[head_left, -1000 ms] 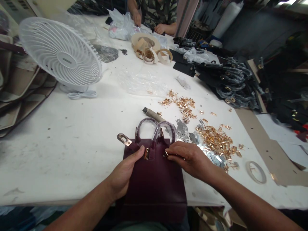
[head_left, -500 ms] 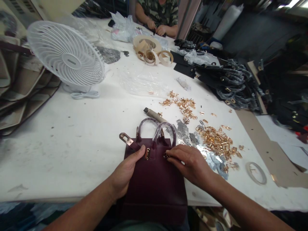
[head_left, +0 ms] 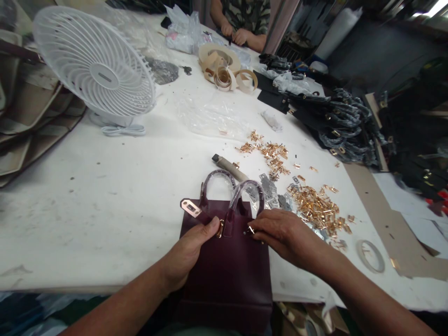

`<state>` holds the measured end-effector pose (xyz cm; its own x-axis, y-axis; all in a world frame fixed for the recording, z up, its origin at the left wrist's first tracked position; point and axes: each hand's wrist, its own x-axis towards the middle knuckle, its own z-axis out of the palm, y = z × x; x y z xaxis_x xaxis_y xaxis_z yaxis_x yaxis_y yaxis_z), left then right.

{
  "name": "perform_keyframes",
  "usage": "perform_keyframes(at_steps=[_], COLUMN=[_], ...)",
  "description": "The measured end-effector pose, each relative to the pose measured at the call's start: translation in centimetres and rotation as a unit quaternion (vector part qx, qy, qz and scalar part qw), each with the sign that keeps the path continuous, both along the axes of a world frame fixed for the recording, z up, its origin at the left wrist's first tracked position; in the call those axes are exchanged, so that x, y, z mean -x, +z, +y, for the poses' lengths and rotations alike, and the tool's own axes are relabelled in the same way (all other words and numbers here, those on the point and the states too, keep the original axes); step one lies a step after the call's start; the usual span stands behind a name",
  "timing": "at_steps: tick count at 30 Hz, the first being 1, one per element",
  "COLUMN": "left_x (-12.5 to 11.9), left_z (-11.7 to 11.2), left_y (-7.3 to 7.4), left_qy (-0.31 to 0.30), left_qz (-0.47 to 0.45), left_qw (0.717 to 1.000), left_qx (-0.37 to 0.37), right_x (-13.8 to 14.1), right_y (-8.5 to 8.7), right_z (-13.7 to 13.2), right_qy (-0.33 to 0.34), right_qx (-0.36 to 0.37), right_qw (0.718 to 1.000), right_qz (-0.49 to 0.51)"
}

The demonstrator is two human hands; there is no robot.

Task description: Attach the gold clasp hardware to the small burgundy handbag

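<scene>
A dark burgundy handbag [head_left: 224,275] leans at the table's front edge, its two handles [head_left: 219,173] wrapped in clear film. My left hand [head_left: 185,254] is closed on the bag's left side, thumb pressed on the front beside a gold fitting [head_left: 220,228]. From that side a strap with a gold slotted plate [head_left: 191,208] sticks out to the upper left. My right hand [head_left: 285,233] pinches a small gold metal fitting [head_left: 251,229] at the bag's front, right of the handle base. Whether this fitting sits in the leather, I cannot tell.
Gold fittings [head_left: 317,205] and grey metal plates [head_left: 269,189] lie in piles beyond the bag. Near them are a wrapped tool [head_left: 229,168] and a tape ring [head_left: 371,256]. A white fan [head_left: 105,77] stands left. A co-worker's hands [head_left: 235,35] are at the far end.
The view has shifted slightly. My right fingers have turned a little, and the gold fitting in them now shows a bright edge. My left hand keeps its hold on the bag.
</scene>
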<state>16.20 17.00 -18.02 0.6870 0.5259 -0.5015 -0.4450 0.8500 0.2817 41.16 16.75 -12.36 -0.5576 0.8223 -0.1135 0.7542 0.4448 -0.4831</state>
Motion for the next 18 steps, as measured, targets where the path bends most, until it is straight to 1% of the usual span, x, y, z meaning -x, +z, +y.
perform_keyframes(at_steps=[2, 4, 6, 8, 12, 15, 18], left_x=[0.0, 0.0, 0.0, -0.1, 0.0, -0.1, -0.2], left_z=[0.1, 0.2, 0.3, 0.5, 0.5, 0.5, 0.5], left_y=[0.3, 0.6, 0.6, 0.5, 0.2, 0.1, 0.2], left_qy=[0.008, 0.017, 0.019, 0.012, -0.005, -0.007, -0.009], left_qz=[-0.004, -0.017, -0.028, -0.035, -0.039, -0.042, -0.054], left_qw=[1.0, 0.999, 0.998, 0.997, 0.995, 0.994, 0.993], left_qx=[0.013, 0.031, 0.048, 0.065, 0.097, 0.1, 0.101], right_x=[-0.3, -0.5, -0.5, -0.5, -0.3, -0.2, 0.1], right_y=[0.8, 1.3, 1.4, 1.2, 0.5, 0.2, 0.2], right_z=[0.4, 0.6, 0.5, 0.3, 0.0, 0.0, 0.2], right_qy=[0.003, -0.034, -0.078, -0.1, -0.089, -0.072, -0.069], right_qx=[0.028, 0.065, 0.087, 0.092, 0.071, 0.055, 0.045], right_qw=[1.0, 0.997, 0.99, 0.986, 0.989, 0.993, 0.995], right_qz=[0.002, 0.038, 0.078, 0.096, 0.089, 0.073, 0.057])
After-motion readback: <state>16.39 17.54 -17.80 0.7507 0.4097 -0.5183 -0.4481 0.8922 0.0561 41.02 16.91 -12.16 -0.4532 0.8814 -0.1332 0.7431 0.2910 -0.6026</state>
